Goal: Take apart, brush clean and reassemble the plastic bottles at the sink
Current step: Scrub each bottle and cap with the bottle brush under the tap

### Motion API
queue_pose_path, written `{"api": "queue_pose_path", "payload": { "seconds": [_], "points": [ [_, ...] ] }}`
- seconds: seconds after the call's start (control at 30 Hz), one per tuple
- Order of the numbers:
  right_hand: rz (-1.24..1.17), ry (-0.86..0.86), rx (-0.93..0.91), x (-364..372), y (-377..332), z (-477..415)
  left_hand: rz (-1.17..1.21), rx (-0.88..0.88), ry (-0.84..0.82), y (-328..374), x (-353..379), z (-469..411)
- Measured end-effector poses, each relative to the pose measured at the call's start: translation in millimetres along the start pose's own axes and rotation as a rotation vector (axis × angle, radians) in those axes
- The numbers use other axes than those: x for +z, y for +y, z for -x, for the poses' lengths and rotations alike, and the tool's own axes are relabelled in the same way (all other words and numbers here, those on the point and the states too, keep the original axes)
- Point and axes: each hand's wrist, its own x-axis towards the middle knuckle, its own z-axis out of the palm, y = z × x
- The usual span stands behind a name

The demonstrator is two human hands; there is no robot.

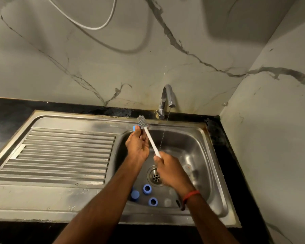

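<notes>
Small blue bottle part (134, 128) pinched at the fingertips of the left hand (138, 146), raised over the far left corner of the sink (199, 145), mostly hidden behind the fingers. Against it, the grey bristled head of a bottle brush (143, 122), its white handle slanting down and to the right into the right hand (169, 170), fingers curled round the handle's near end.

Below, on the basin floor near the left wall, three more blue caps (147, 188), close together, just left of the round drain (155, 176). Further right in the basin, pale translucent pieces (187, 169), too blurred to identify.

At the far edge, a chrome tap (166, 99) with a thin stream of water (164, 136) falling into the basin just right of the brush handle. Left of the basin, a ribbed steel draining board (60, 155), scuffed and dull. Around the steel, a black tabletop (7, 111). Behind and to the right, pale marble-look walls (262, 120) with dark veins, meeting in a corner; high up, a white hose (88, 27) hanging in a loop.

Both forearms reaching in from the near edge, left one straight up the middle, right one angled in from the right. Left hand back-up toward the camera, fingers bunched at the far end. Red thread band (191, 195) on the right wrist.
</notes>
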Motion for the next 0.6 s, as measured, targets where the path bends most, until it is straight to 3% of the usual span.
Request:
{"api": "queue_pose_path", "payload": {
  "seconds": [0.17, 0.33, 0.6],
  "points": [
    [-0.186, 0.018, 0.054, -16, 21, -7, -0.053, -0.022, -0.073, 12, -11, 0],
    [-0.203, 0.081, 0.141, -30, 56, -9, -0.173, 0.017, -0.170, 11, -29, -14],
    [-0.073, 0.143, 0.126, -38, 76, -32, -1.252, 0.324, -0.237, -5, -54, -41]
  ]
}}
